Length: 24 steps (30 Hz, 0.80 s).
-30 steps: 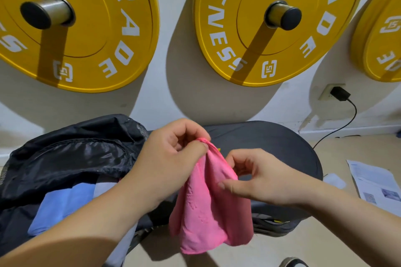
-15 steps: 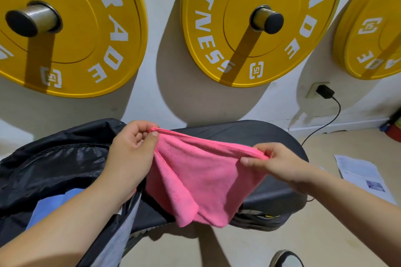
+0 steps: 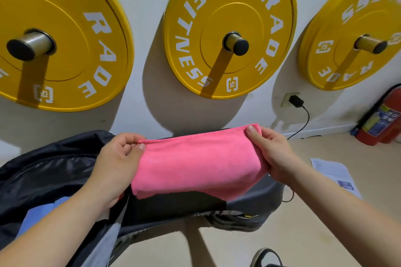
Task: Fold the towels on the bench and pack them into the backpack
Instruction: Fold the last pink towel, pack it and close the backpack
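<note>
Holding: my left hand (image 3: 117,165) and right hand (image 3: 271,154) pinch the pink towel (image 3: 195,165) by its top corners.
Below: tabletop (image 3: 173,204); backpack (image 3: 43,169) at left.

Single view: a wide-angle camera worn on the head, facing forward and down. Range is close. Both forearms enter from the lower corners, and the left hand (image 3: 117,165) and right hand (image 3: 275,154) hold the pink towel (image 3: 195,165) at frame centre. The wall with yellow weight plates (image 3: 230,28) fills the upper half, bowed by the lens. The floor (image 3: 227,249) occupies the bottom edge.
</note>
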Each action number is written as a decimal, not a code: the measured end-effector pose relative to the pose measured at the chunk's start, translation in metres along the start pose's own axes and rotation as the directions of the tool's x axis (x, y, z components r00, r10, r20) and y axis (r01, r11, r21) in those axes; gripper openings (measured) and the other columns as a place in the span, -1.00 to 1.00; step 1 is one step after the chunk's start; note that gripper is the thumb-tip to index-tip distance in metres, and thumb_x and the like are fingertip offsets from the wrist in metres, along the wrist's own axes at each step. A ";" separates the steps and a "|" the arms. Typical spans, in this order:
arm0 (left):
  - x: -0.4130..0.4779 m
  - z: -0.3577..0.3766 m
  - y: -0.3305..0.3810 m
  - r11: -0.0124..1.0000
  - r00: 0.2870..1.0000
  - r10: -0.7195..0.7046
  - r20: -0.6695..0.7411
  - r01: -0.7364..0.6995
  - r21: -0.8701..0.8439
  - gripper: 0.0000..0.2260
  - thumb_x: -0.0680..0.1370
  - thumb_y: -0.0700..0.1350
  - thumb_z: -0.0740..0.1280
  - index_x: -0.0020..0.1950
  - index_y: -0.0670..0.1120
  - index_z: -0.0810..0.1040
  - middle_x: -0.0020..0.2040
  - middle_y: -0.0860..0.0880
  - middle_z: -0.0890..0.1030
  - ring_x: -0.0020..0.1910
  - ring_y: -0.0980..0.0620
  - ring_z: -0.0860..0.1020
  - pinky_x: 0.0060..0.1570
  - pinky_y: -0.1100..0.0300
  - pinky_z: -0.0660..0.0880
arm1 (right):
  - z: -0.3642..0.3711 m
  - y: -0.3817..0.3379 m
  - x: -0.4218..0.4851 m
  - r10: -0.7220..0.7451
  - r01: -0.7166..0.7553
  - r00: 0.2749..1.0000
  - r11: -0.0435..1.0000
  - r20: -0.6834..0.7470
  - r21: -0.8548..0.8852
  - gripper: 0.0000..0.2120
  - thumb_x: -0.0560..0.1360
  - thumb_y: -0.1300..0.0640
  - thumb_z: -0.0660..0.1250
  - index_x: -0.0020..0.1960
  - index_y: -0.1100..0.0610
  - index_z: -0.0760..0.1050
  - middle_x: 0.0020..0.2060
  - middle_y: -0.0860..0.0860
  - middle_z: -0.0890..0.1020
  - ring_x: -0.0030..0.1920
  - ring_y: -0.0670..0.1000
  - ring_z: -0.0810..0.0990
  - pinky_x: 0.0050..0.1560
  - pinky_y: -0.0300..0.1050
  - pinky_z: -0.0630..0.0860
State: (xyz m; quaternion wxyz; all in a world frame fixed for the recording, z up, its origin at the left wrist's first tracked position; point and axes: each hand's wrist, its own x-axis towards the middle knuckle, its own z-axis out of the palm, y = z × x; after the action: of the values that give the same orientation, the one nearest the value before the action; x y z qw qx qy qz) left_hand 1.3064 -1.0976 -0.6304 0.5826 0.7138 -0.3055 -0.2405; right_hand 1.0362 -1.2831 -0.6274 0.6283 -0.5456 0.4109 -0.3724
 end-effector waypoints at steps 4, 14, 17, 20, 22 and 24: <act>-0.002 0.002 -0.006 0.998 0.991 -0.037 0.127 0.029 0.059 -0.85 0.64 -0.22 0.33 0.12 -0.03 0.64 -0.07 0.04 0.76 -0.08 0.05 0.68 0.00 0.15 0.55 | -0.009 0.010 0.003 0.031 -0.037 0.998 0.992 -0.054 -0.120 -0.71 0.59 0.04 0.41 -0.04 0.30 0.63 -0.26 0.14 0.66 -0.24 0.05 0.58 -0.20 -0.10 0.50; 0.042 0.008 0.000 0.882 0.959 0.282 -0.015 -0.253 0.398 -0.85 0.60 -0.21 0.35 0.00 0.02 0.66 -0.07 0.06 0.69 -0.11 0.08 0.65 -0.06 0.16 0.53 | 0.009 0.008 0.039 -0.272 0.198 0.935 0.933 -0.229 -0.301 -0.91 0.55 0.11 0.44 -0.12 0.04 0.69 -0.35 -0.05 0.63 -0.43 -0.10 0.51 -0.42 -0.22 0.46; 0.046 0.009 0.010 0.940 0.946 0.296 -0.132 -0.264 0.214 -0.83 0.62 -0.26 0.31 0.06 -0.03 0.65 -0.09 0.01 0.70 -0.09 0.07 0.69 -0.01 0.14 0.60 | 0.021 -0.009 0.042 -0.358 0.322 0.907 0.929 -0.220 -0.182 -0.90 0.57 0.11 0.41 -0.02 0.08 0.70 -0.17 0.07 0.74 -0.16 0.06 0.73 -0.11 -0.05 0.66; 0.041 0.004 0.005 0.939 0.950 0.290 -0.119 -0.258 0.228 -0.83 0.60 -0.27 0.34 0.06 -0.05 0.66 -0.05 0.03 0.70 -0.08 0.23 0.65 -0.05 0.46 0.48 | 0.018 -0.005 0.041 -0.427 0.377 0.883 0.892 -0.192 -0.250 -0.90 0.57 0.14 0.40 -0.06 0.05 0.70 -0.24 0.01 0.74 -0.18 -0.01 0.70 -0.15 -0.15 0.57; 0.039 0.004 -0.008 0.942 0.972 0.230 -0.055 -0.208 0.264 -0.84 0.60 -0.27 0.36 0.03 -0.04 0.67 -0.06 0.07 0.69 -0.10 0.30 0.63 -0.13 0.53 0.43 | 0.010 0.010 0.041 -0.409 0.330 0.897 0.872 -0.167 -0.361 -0.89 0.56 0.18 0.41 -0.11 0.04 0.69 -0.31 0.00 0.69 -0.32 -0.09 0.56 -0.33 -0.26 0.43; 0.037 0.005 -0.030 0.939 0.992 0.124 0.036 -0.129 0.319 -0.84 0.60 -0.24 0.36 0.00 0.01 0.67 -0.08 0.08 0.70 -0.09 0.24 0.64 -0.15 0.45 0.44 | -0.001 0.034 0.041 -0.305 0.234 0.947 0.869 -0.098 -0.437 -0.90 0.54 0.22 0.42 -0.14 0.10 0.67 -0.33 0.10 0.66 -0.36 -0.08 0.48 -0.31 -0.19 0.38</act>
State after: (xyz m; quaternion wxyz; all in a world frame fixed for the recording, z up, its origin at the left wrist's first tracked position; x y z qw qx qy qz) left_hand 1.3331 -1.1236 -0.6605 0.4708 0.7759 -0.3901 -0.1551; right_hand 1.0515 -1.3165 -0.6657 0.4021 -0.6872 0.4511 -0.4032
